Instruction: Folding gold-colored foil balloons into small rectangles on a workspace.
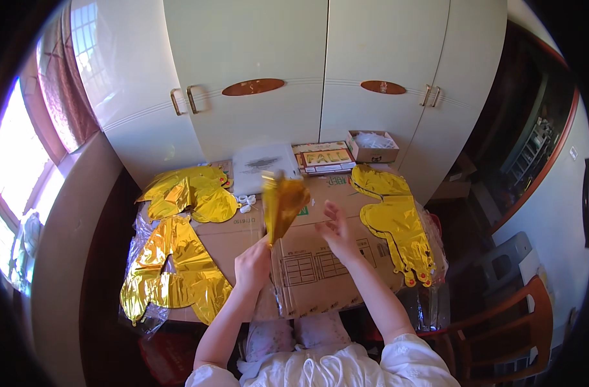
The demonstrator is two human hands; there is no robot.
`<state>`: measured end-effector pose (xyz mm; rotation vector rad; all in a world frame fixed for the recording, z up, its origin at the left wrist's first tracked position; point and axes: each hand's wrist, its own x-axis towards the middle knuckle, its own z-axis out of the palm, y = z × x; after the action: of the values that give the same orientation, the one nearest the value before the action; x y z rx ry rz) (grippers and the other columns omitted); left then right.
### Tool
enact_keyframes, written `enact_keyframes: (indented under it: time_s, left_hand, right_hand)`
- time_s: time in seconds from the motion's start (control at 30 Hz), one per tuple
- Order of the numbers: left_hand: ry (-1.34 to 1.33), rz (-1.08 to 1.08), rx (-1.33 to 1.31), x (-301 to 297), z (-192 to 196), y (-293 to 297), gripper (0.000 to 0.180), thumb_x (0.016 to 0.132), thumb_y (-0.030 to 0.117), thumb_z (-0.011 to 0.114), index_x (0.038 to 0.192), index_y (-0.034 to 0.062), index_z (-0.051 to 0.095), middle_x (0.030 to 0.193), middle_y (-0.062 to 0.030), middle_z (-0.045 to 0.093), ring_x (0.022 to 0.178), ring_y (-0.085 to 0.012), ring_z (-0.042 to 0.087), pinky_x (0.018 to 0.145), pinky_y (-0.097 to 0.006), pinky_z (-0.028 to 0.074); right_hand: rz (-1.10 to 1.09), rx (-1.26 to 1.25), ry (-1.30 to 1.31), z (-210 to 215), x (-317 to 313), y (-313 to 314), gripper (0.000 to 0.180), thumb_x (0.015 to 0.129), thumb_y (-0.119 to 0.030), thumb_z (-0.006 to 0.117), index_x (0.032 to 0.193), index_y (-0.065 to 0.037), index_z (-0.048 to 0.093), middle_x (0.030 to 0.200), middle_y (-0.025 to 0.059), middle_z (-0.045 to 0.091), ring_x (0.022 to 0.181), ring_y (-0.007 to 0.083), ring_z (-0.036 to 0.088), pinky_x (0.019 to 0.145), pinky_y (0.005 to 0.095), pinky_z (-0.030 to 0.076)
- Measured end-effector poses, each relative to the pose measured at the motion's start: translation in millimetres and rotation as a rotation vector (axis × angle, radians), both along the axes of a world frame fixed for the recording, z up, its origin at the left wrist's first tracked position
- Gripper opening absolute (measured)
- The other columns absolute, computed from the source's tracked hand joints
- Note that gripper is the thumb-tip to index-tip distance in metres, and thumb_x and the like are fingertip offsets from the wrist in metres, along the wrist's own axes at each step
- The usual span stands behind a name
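My left hand (pixel 253 265) is closed on the lower end of a folded gold foil balloon (pixel 283 209), held upright above the middle of the cardboard. The balloon's upper part is blurred. To its right, my right hand (pixel 336 229) is raised with its fingers apart, holding nothing. Flat gold foil balloons (pixel 172 267) with a hole in the middle lie at the near left. Behind them is another pile of crumpled gold foil balloons (pixel 188 193). On the right side lies a stack of long gold foil balloons (pixel 397 226), with small red spots near its tabs.
Cardboard (pixel 233 231) covers the table. Along the back are a pale plastic packet (pixel 265 166), flat printed packs (pixel 323 158) and a small box (pixel 373 147) with clear plastic inside. Small white rolls (pixel 246 204) sit left of centre. A wooden chair (pixel 533 322) stands at right.
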<state>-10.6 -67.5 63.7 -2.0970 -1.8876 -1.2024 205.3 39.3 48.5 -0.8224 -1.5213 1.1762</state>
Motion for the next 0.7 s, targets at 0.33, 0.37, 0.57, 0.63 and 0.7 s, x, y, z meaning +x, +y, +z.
enact_keyframes:
  time_s: [0.33, 0.37, 0.57, 0.63, 0.7]
  left_hand:
    - [0.643, 0.006, -0.161, 86.1, -61.2, -2.1, 0.04, 0.078, 0.026, 0.067, 0.113, 0.0064, 0.06, 0.105, -0.0122, 0.066, 0.088, -0.0204, 0.067, 0.064, -0.028, 0.055]
    - [0.604, -0.032, -0.167, 93.4, -55.3, -4.3, 0.043, 0.077, 0.029, 0.068, 0.113, 0.006, 0.06, 0.104, -0.0122, 0.066, 0.089, -0.0205, 0.067, 0.064, -0.028, 0.055]
    - [0.323, -0.312, -0.332, 59.6, -29.4, 12.6, 0.052, 0.081, 0.035, 0.067, 0.121, 0.0044, 0.056, 0.116, -0.0128, 0.063, 0.116, -0.033, 0.055, 0.094, -0.042, 0.047]
    - [0.405, -0.38, -0.26, 40.9, -12.5, 26.2, 0.055, 0.082, 0.036, 0.066, 0.125, 0.0045, 0.053, 0.124, -0.0148, 0.057, 0.124, -0.034, 0.047, 0.101, -0.045, 0.04]
    - [0.392, -0.463, -0.321, 30.5, -13.6, 40.0, 0.059, 0.082, 0.034, 0.064, 0.131, 0.0057, 0.048, 0.136, -0.016, 0.048, 0.134, -0.0351, 0.036, 0.108, -0.048, 0.032]
  right_hand:
    - [-0.097, -0.483, 0.301, -53.6, 28.8, -23.2, 0.074, 0.087, -0.01, 0.064, 0.144, -0.009, 0.016, 0.137, 0.0123, 0.039, 0.124, 0.0218, 0.044, 0.093, 0.0414, 0.047]
    - [-0.119, -0.415, 0.211, -77.5, 37.6, -10.1, 0.076, 0.086, -0.01, 0.065, 0.144, -0.008, 0.016, 0.137, 0.0133, 0.038, 0.124, 0.0221, 0.045, 0.093, 0.0393, 0.047]
    - [-0.199, -0.226, -0.27, -81.9, 38.9, 32.3, 0.082, 0.083, 0.002, 0.062, 0.147, -0.003, 0.012, 0.105, 0.014, 0.063, 0.094, 0.0182, 0.062, 0.081, 0.0297, 0.049]
    - [-0.16, -0.197, -0.359, -79.4, 43.7, 55.0, 0.082, 0.08, -0.005, 0.065, 0.146, -0.002, 0.017, 0.101, 0.0167, 0.064, 0.093, 0.0233, 0.063, 0.081, 0.0337, 0.049]
    - [-0.182, -0.103, -0.514, -77.7, 43.1, 72.9, 0.083, 0.078, -0.013, 0.069, 0.145, -0.002, 0.02, 0.104, 0.02, 0.064, 0.097, 0.0319, 0.063, 0.084, 0.0383, 0.049]
